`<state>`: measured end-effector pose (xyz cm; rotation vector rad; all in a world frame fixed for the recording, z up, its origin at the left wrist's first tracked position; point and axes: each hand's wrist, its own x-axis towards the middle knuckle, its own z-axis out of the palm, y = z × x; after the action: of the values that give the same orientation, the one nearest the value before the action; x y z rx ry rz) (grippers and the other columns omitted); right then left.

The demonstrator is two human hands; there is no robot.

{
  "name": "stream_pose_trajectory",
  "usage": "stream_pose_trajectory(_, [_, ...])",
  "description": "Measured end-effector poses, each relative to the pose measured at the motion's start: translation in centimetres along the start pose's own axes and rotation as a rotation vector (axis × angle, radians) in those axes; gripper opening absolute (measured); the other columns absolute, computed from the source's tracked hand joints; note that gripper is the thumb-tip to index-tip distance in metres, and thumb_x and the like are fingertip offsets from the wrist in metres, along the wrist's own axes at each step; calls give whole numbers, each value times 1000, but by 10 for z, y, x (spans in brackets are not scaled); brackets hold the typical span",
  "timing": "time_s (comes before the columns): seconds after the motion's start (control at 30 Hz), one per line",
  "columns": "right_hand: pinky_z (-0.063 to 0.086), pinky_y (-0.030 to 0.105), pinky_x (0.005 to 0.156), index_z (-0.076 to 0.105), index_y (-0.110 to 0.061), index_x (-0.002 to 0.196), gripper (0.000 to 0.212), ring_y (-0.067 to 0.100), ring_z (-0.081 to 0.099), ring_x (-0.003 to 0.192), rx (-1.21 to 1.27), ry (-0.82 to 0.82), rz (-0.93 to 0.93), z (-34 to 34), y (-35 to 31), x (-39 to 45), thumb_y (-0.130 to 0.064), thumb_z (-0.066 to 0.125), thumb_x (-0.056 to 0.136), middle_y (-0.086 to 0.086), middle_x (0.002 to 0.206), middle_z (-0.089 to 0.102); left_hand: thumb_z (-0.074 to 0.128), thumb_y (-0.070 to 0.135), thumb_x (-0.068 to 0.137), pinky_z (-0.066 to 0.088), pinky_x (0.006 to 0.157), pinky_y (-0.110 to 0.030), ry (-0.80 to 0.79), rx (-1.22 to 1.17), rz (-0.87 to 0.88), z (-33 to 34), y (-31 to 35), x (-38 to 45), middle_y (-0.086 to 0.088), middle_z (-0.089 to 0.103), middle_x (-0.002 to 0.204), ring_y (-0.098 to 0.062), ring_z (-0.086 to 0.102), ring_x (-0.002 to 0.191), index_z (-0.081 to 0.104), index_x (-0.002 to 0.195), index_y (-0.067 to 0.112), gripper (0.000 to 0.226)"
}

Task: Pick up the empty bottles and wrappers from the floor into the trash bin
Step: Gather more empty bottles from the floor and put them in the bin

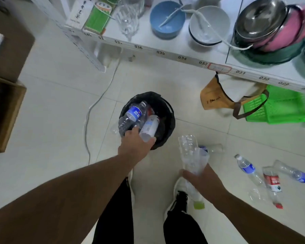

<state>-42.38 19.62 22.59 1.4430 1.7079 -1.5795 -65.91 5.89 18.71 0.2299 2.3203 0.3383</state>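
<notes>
Blue-label bottle (133,115) — neck up-right, over trash bin (167,110).

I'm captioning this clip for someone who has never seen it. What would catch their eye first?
Probably the black-lined trash bin at centre floor, where the left hand holds bottles over its mouth. Next, the right hand gripping crushed clear bottles just right of the bin. Then the loose bottles lying on the tiles at far right.
</notes>
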Motion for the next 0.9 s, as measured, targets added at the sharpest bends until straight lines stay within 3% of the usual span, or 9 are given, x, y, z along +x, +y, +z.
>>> stream_pose_trajectory(0.1, [51, 42, 86, 54, -22, 147, 72, 20, 60, 96, 85, -29, 39, 10, -17, 13, -40, 88, 86, -2, 109, 63, 70, 55, 89, 55, 102, -55, -26, 5, 85, -2, 6, 4, -6, 60, 131, -32, 60, 123, 60, 134, 22, 57])
stream_pose_trajectory(0.2, [50, 38, 74, 59, -17, 132, 61, 15, 61, 79, 142, -3, 103, 28, -39, 30, -40, 90, 84, -6, 92, 63, 65, 42, 89, 58, 98, -51, -103, 14, 159, -15, -3, 7, -2, 61, 127, -28, 63, 114, 60, 131, 25, 46])
stream_pose_trajectory(0.3, [66, 46, 77, 46, -24, 125, 67, 19, 70, 91, 140, 22, 223, 58, -71, 49, -47, 90, 80, -1, 106, 64, 62, 38, 85, 58, 85, -37, -188, -28, 183, -33, -23, 11, 5, 62, 122, -16, 67, 102, 61, 131, 31, 46])
stream_pose_trajectory(0.4, [66, 52, 77, 46, -14, 127, 75, 26, 71, 91, 133, 46, 285, 88, -98, 80, -50, 89, 78, 8, 111, 61, 64, 37, 82, 50, 66, -21, -251, -43, 198, -52, -54, 22, 19, 64, 102, -3, 66, 84, 59, 111, 42, 30])
stream_pose_trajectory(0.5, [67, 51, 79, 43, -9, 144, 101, 32, 72, 102, 232, 76, 288, 111, -119, 117, -65, 87, 73, 12, 121, 63, 67, 37, 88, 44, 70, -19, -244, -34, 202, -70, -85, 38, 24, 57, 110, -2, 63, 91, 57, 119, 42, 33])
stream_pose_trajectory(0.6, [55, 56, 103, 27, -10, 161, 126, 40, 57, 130, 196, 164, 315, 131, -129, 139, -80, 77, 68, 16, 150, 50, 68, 34, 93, 48, 79, -28, -208, -29, 182, -78, -110, 49, 13, 60, 117, -11, 64, 96, 59, 129, 34, 37])
stream_pose_trajectory(0.73, [51, 55, 107, 35, -11, 158, 108, 39, 56, 131, 2, 265, 174, 140, -121, 126, -74, 69, 77, 16, 147, 51, 71, 23, 98, 48, 91, -33, -192, -14, 165, -75, -127, 47, 0, 63, 122, -19, 62, 99, 62, 133, 22, 37])
stream_pose_trajectory(0.9, [53, 49, 103, 44, -18, 154, 86, 32, 60, 127, -92, 198, 164, 111, -85, 87, -64, 69, 85, 10, 145, 55, 70, 23, 97, 46, 84, -31, -199, -34, 175, -66, -107, 35, 1, 62, 122, -19, 64, 101, 62, 135, 21, 39])
